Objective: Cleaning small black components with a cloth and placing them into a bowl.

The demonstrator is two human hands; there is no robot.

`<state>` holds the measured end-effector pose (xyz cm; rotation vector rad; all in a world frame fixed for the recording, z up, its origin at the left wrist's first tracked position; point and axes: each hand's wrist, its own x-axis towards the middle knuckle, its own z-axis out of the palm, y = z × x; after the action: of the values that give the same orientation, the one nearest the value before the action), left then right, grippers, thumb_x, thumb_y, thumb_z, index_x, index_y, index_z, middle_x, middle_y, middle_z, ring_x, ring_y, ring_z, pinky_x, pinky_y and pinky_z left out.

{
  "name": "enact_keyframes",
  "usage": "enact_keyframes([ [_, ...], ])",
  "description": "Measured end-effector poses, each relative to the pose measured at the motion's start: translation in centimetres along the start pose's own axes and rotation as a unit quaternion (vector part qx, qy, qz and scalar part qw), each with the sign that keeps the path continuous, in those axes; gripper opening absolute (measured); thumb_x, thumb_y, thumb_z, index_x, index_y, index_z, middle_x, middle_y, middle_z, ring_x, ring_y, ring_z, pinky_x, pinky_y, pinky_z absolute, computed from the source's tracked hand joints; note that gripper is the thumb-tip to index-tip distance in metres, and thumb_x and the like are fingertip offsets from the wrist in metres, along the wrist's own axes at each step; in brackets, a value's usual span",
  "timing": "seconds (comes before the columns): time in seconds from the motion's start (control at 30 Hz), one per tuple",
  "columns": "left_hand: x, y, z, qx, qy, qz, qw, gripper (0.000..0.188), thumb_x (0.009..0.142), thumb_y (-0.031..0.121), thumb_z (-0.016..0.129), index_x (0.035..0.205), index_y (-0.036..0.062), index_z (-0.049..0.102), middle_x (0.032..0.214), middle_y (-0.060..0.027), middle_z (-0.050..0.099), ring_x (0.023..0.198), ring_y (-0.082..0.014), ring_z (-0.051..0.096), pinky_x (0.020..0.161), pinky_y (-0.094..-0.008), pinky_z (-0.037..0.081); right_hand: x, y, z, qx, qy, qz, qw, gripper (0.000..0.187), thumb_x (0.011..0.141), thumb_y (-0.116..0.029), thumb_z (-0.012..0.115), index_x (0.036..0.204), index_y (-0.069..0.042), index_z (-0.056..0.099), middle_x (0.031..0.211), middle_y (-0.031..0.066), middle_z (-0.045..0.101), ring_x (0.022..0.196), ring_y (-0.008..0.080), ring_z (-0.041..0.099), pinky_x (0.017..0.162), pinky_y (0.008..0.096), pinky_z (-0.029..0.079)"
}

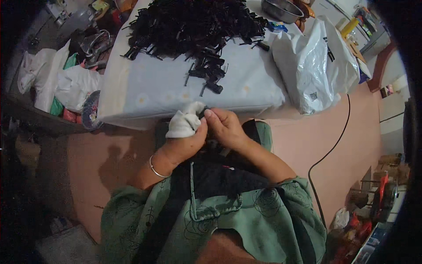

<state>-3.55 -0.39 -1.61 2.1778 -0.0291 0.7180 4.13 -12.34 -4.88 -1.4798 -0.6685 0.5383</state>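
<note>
Just in front of the table's near edge, my two hands meet with their fingers closed. White cloth [182, 125], perhaps a glove, covers the fingers of my left hand [189, 143]; its thumb is bare. With thumb and fingertips, my right hand [227, 127] pinches a small black part [204, 111] against the left hand. Most of that part is hidden by the fingers. Beyond, a large heap of small black plastic parts [189, 28] with thin prongs lies on the table. A few loose black parts [211, 72] trail from the heap toward me.
The table has a pale flowered cover [154, 92]. A white plastic bag [312, 66] slumps at its right side, near a metal bowl [283, 11]. White sacks [77, 86] stand at the left. A black cable [327, 158] runs across the pinkish floor [290, 145].
</note>
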Motion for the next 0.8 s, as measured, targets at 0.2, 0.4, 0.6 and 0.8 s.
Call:
enact_keyframes([
  [0.2, 0.5, -1.5, -1.0, -0.242, -0.043, -0.19, 0.951, 0.025, 0.086, 0.006, 0.048, 0.111, 0.0043, 0.043, 0.079, -0.0023, 0.053, 0.061, -0.0076, 0.049, 0.051, -0.0188, 0.038, 0.2, -1.7, -2.3, -0.189, -0.114, -0.037, 0.975, 0.023, 0.084, -0.014, 0.058, 0.1, 0.003, 0.055, 0.078, 0.0049, 0.061, 0.077, 0.0112, 0.054, 0.069, 0.0299, 0.046],
  [0.4, 0.1, -0.3, -0.9, -0.273, -0.046, -0.259, 0.925, 0.031, 0.086, 0.006, 0.047, 0.117, 0.0029, 0.04, 0.071, -0.0007, 0.051, 0.055, -0.0058, 0.046, 0.048, -0.0196, 0.038, 0.5, -2.3, -3.4, -0.252, -0.071, -0.258, 0.93, 0.019, 0.079, -0.011, 0.062, 0.094, 0.001, 0.058, 0.074, 0.0126, 0.06, 0.065, 0.0143, 0.057, 0.059, 0.0296, 0.045],
  [0.6, 0.8, 1.5, -1.6, -0.32, -0.137, -0.263, 0.9, 0.031, 0.086, 0.006, 0.044, 0.117, 0.0059, 0.04, 0.066, 0.0002, 0.047, 0.05, -0.0063, 0.043, 0.047, -0.0201, 0.036, 0.5, -3.0, -2.3, -0.094, -0.05, -0.059, 0.993, 0.011, 0.084, -0.012, 0.059, 0.084, -0.001, 0.055, 0.069, -0.0008, 0.055, 0.063, 0.0062, 0.046, 0.056, 0.023, 0.041],
  [0.8, 0.6, 0.6, -1.0, -0.258, -0.096, -0.205, 0.939, 0.024, 0.083, 0.006, 0.046, 0.108, 0.0046, 0.046, 0.07, -0.0021, 0.048, 0.057, -0.0117, 0.046, 0.051, -0.0269, 0.039, 0.3, -3.2, -2.0, -0.211, -0.077, -0.15, 0.963, 0.023, 0.089, -0.018, 0.051, 0.077, 0.001, 0.05, 0.066, -0.0027, 0.049, 0.058, 0.0068, 0.04, 0.052, 0.025, 0.039],
])
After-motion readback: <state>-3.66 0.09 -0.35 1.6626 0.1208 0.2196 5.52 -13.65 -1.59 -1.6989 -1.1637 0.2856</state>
